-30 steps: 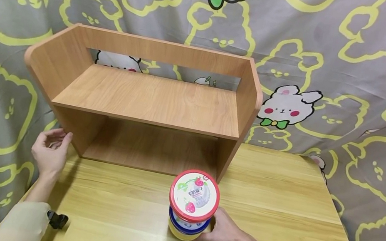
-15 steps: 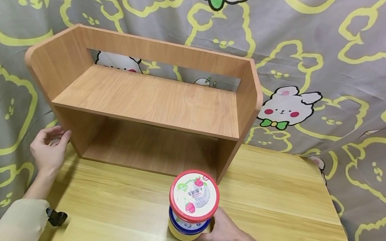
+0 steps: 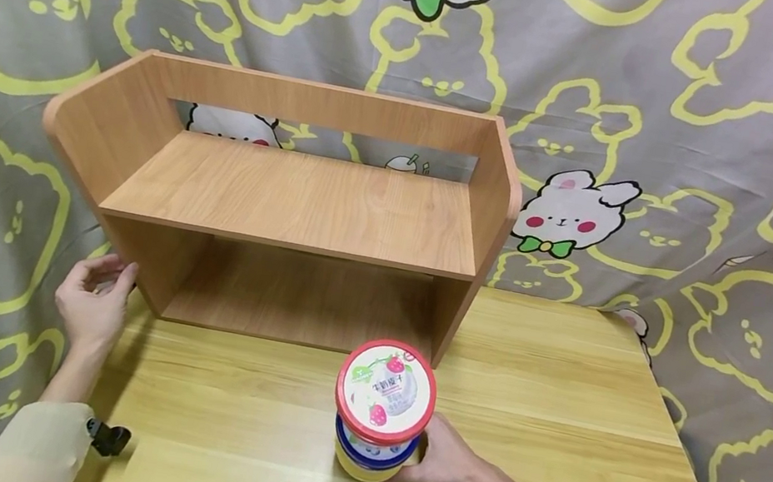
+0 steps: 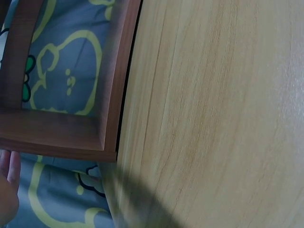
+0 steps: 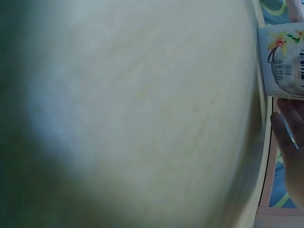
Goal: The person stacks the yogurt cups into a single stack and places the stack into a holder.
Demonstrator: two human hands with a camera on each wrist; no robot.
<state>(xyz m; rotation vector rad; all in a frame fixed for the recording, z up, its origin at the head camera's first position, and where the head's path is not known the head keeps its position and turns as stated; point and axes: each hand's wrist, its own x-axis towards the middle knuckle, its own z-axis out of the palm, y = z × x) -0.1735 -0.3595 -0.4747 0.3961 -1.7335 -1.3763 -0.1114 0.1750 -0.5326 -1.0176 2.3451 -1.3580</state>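
A stack of round lidded tubs (image 3: 385, 392) stands on the table in front of the shelf's right half. Its top tub has a red-rimmed lid (image 3: 389, 391); a blue rim and a yellow lower part show beneath. My right hand (image 3: 447, 457) holds the lower part from the right, thumb in front. In the right wrist view, fingers touch a white tub (image 5: 285, 61) with a flower print. A two-tier wooden shelf (image 3: 295, 197) stands behind. My left hand (image 3: 94, 304) is beside its left panel, fingers loosely bent; in the left wrist view, fingertips (image 4: 13, 164) lie near that panel.
The wooden table (image 3: 558, 403) extends right of the shelf. A patterned curtain (image 3: 614, 49) hangs behind and at both sides. The shelf has an upper board (image 3: 303, 194) and a lower compartment (image 3: 302, 295).
The whole head view has shifted slightly to the left. Both hands, the stack of tubs and the shelf keep practically the same places relative to one another.
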